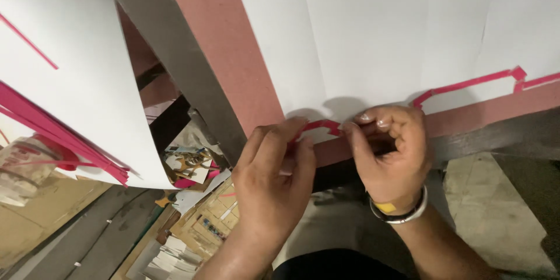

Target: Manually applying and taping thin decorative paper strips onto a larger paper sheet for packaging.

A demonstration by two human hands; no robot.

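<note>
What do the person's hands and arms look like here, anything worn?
Both arms are bare, no sleeves or gloves. The right hand has a bangle at the wrist, silver and dark, with a small yellow patch. The left hand wears nothing visible. Fingernails on the right fingers look short and pale.

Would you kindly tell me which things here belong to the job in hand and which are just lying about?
In hand:
left hand
right hand
pink strip
white sheet

Lying about:
loose pink strips
paper scraps
stacked white papers
</note>
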